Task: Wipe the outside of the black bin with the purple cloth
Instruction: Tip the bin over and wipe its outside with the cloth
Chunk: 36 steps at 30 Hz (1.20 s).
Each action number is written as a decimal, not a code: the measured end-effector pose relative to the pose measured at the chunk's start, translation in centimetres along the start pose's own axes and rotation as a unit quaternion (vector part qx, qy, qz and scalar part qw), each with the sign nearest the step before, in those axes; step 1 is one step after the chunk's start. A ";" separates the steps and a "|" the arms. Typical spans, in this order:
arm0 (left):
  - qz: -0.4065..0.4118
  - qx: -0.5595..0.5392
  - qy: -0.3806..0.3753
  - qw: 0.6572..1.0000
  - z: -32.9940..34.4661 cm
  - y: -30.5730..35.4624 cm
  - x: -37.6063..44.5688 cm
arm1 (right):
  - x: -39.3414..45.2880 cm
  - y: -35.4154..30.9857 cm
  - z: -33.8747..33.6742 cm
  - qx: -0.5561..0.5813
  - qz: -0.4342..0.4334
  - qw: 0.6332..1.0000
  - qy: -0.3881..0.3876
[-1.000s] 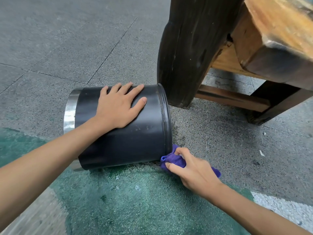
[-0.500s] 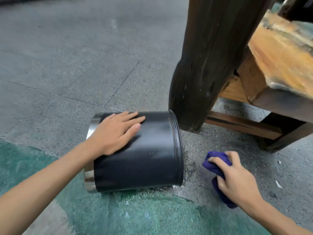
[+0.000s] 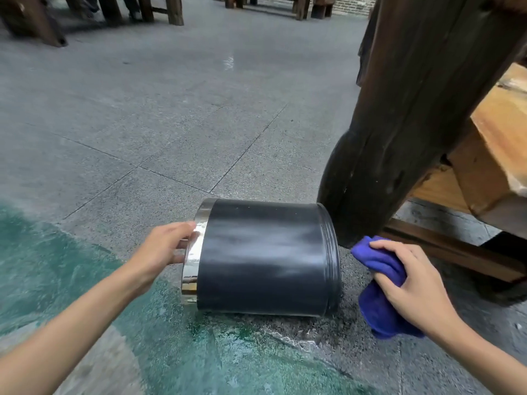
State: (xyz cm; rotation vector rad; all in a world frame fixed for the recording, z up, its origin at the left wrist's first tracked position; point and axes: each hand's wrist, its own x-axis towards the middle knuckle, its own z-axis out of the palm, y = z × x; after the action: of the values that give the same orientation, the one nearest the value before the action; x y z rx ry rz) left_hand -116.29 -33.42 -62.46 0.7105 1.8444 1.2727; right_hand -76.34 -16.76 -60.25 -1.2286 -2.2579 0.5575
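Observation:
The black bin [image 3: 265, 258] lies on its side on the stone floor, its shiny metal rim pointing left and its base to the right. My left hand [image 3: 164, 249] grips that metal rim, fingers curled over its edge. The purple cloth [image 3: 376, 283] is bunched in my right hand [image 3: 413, 283], which hovers just right of the bin's base, a small gap away from it. Pale smears show on the bin's upper side.
A thick dark wooden leg [image 3: 399, 124] of a heavy bench stands right behind the bin's base, with a low crossbar [image 3: 447, 249] running right. Green paint [image 3: 85, 295] covers the floor in front. More wooden furniture legs [image 3: 159, 10] stand far back.
My left hand slid from the top of the bin's side to its metal rim. My right hand drew the cloth away from the bin's base, to the right.

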 end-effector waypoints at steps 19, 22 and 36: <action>0.188 0.034 -0.125 0.974 2.7 1.6 -7.0 | 7.5 -9.0 5.2 -0.074 0.065 0.995 -0.022; 0.214 0.070 -0.123 0.966 3.9 3.6 -6.8 | 8.1 -9.2 5.4 -0.065 0.148 0.986 -0.040; 0.305 0.134 -0.154 0.930 6.7 7.4 -4.6 | 5.8 -18.5 4.7 0.137 -0.095 0.984 -0.068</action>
State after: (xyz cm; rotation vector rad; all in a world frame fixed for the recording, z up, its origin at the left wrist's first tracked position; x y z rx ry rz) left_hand -108.02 -31.05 -55.61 1.6318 1.5992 1.1860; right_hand -93.85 -21.66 -52.09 -0.8533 -2.2845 0.8661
